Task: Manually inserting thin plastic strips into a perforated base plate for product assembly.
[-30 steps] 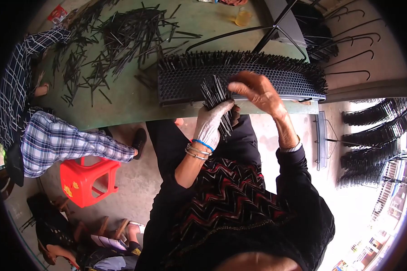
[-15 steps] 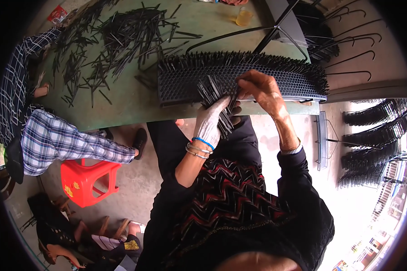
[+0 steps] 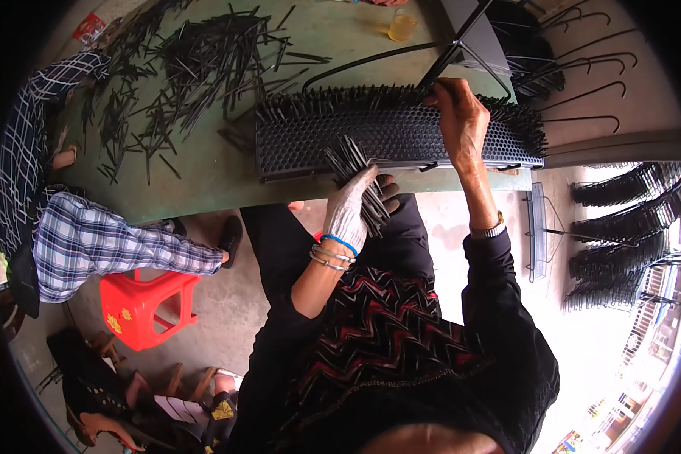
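My left hand (image 3: 348,203), in a pale glove with bare-looking dark fingertips, is closed round a bundle of thin black sticks (image 3: 345,157) in front of the table edge. Just beyond it lies a long, curved black panel (image 3: 333,136) full of small round holes, with a dense row of black sticks (image 3: 340,100) standing along its far side. My bare right hand (image 3: 463,121) reaches over the panel, thumb and fingers pinched together at that row. Whatever sits between those fingertips is too dark and small to make out.
Loose black sticks (image 3: 212,60) lie heaped on the green table (image 3: 204,181). A black metal rod frame (image 3: 458,47) rises behind the panel, near a glass of yellow liquid (image 3: 402,29). Left, a person in checked clothes (image 3: 106,234) is beside a red stool (image 3: 140,303). Similar panels (image 3: 620,197) stand at right.
My right hand has moved from beside the bundle, up and to the right, to the row of standing sticks. My left hand still holds its bundle in nearly the same place.
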`<action>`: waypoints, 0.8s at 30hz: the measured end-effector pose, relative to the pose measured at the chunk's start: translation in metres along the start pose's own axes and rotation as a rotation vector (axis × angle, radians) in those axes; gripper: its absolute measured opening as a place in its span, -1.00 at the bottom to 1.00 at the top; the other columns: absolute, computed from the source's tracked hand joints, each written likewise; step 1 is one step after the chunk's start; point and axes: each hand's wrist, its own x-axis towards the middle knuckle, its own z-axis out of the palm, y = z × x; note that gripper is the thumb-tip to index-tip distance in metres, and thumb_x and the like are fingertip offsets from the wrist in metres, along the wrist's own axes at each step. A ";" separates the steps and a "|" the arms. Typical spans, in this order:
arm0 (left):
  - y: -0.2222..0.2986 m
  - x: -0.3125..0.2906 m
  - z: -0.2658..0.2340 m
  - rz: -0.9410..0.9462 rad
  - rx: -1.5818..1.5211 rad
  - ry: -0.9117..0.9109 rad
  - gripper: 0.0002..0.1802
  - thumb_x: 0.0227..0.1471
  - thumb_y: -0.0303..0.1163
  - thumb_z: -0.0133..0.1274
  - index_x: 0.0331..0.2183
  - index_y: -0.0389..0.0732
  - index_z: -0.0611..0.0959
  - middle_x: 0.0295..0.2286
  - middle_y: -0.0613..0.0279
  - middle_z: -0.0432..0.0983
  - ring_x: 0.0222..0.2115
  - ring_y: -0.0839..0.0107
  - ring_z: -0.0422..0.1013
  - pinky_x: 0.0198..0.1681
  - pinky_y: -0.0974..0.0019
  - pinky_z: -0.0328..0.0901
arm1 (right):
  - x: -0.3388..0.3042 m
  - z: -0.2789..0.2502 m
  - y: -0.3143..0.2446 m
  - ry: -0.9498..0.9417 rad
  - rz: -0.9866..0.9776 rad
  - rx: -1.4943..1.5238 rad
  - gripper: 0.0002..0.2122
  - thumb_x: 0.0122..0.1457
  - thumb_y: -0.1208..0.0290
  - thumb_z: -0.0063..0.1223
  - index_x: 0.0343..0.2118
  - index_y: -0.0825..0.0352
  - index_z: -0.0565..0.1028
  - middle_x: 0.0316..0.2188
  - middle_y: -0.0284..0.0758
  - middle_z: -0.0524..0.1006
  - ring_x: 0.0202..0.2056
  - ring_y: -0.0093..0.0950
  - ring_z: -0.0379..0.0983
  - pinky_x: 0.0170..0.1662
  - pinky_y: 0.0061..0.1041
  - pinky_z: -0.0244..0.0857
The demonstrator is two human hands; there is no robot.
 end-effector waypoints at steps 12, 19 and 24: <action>0.005 -0.011 0.007 0.034 -0.074 0.073 -0.86 0.08 -0.39 0.11 -0.30 -0.22 0.60 -0.53 0.18 0.52 -0.56 0.34 0.50 -0.54 0.26 0.49 | -0.004 0.001 0.003 -0.073 -0.069 -0.080 -0.89 0.18 0.55 0.04 -0.25 0.37 0.53 -0.47 -0.28 0.60 -0.42 -0.57 0.58 -0.38 -0.63 0.37; 0.007 -0.010 0.002 0.045 0.000 0.016 -0.88 0.10 -0.34 0.11 -0.29 -0.12 0.61 -0.51 0.23 0.55 -0.52 0.36 0.51 -0.45 0.25 0.49 | 0.006 -0.003 0.003 -0.118 -0.308 -0.333 -0.84 0.11 0.48 0.16 -0.23 0.22 0.60 -0.43 -0.37 0.49 -0.43 -0.49 0.47 -0.40 -0.54 0.34; 0.006 -0.013 0.002 0.068 0.016 -0.041 -0.83 0.10 -0.36 0.11 -0.24 -0.16 0.62 -0.47 0.19 0.56 -0.52 0.36 0.52 -0.49 0.26 0.48 | 0.000 -0.003 0.011 -0.223 -0.312 -0.384 -0.82 0.09 0.38 0.19 -0.22 0.14 0.62 -0.38 -0.38 0.45 -0.40 -0.45 0.44 -0.37 -0.49 0.35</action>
